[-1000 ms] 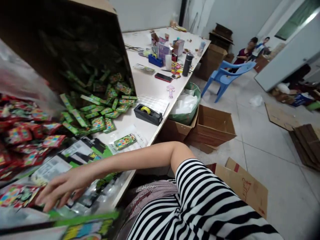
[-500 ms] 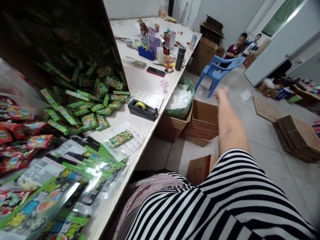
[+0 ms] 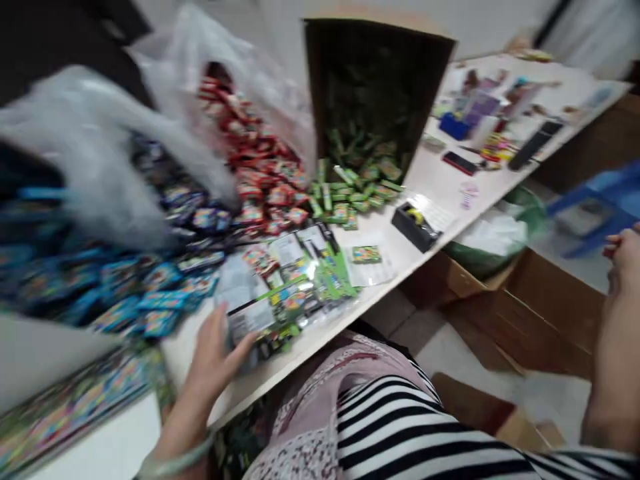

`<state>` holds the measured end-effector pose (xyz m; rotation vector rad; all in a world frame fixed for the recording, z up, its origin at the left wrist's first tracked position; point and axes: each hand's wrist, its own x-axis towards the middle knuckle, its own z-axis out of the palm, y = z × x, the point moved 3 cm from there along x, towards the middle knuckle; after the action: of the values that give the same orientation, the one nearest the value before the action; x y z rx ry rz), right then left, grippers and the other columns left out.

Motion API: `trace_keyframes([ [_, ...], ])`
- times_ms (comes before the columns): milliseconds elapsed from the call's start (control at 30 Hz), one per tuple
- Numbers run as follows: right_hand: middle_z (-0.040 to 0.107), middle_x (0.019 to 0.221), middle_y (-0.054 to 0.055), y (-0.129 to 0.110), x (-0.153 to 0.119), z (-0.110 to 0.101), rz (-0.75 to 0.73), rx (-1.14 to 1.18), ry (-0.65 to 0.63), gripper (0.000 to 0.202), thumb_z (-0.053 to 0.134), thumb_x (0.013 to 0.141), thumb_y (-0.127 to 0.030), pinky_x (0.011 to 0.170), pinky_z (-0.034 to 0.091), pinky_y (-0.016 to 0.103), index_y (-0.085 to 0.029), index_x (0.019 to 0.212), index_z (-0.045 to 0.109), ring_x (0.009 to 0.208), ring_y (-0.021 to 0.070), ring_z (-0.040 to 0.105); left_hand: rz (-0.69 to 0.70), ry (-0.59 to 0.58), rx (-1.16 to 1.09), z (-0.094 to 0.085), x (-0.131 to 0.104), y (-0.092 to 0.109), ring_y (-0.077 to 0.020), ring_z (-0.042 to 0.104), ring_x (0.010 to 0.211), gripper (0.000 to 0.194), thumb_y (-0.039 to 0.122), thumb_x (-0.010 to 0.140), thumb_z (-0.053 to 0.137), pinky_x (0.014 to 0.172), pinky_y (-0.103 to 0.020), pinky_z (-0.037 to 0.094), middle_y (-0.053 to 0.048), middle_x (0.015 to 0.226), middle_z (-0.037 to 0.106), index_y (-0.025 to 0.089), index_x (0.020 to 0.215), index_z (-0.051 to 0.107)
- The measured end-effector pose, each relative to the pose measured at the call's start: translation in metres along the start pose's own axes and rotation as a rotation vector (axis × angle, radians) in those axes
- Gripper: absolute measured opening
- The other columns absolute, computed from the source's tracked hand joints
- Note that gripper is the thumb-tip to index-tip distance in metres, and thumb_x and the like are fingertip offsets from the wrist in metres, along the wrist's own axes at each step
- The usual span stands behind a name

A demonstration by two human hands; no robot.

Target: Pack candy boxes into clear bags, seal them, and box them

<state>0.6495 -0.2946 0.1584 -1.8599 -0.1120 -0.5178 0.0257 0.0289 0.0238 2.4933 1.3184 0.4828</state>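
L hand [image 3: 215,360] now in view, splayed, pkts [image 3: 300,293] at its thumb side, contact unclear; R hand [image 3: 625,257] grip unclear.

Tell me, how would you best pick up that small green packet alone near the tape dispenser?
Probably pinch the small green packet across its long edges, coming from above, over the near side of the table: it lies flat, longer than wide, its top uncovered.

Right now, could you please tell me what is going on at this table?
A person's left hand is at the green-trimmed packaging on the table; blur hides whether it grips any. The right hand is out past the table's edge; whether it holds anything is unclear. Heaps of red packets, blue packets and green packets lie nearby.
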Motion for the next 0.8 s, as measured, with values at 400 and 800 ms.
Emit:
trace_keyframes([
  [400, 0.054, 0.140, 0.026, -0.080, -0.243, 0.322, -0.796, -0.629, -1.177, 0.051, 0.067, 0.084, -0.024, 0.106, 0.041, 0.053, -0.008, 0.131, 0.057, 0.131, 0.0375, 0.048, 0.038, -0.236, 0.071, 0.038, 0.031, 0.020, -0.0415, 0.032, 0.148, 0.094, 0.059, 0.079, 0.069, 0.122, -0.065, 0.017, -0.019, 0.156, 0.039, 0.021, 0.155, 0.029],
  [800, 0.066, 0.127, 0.014, -0.068, -0.246, 0.308, -0.870, -0.380, -1.183, 0.036, 0.045, 0.093, -0.021, 0.100, 0.049, 0.039, -0.017, 0.123, 0.063, 0.116, 0.0263, 0.060, 0.084, 0.022, -0.074, 0.009, 0.005, 0.014, -0.0351, 0.052, 0.127, 0.083, 0.062, 0.086, 0.063, 0.108, -0.053, 0.047, -0.012, 0.138, 0.048, 0.031, 0.155, 0.028],
])
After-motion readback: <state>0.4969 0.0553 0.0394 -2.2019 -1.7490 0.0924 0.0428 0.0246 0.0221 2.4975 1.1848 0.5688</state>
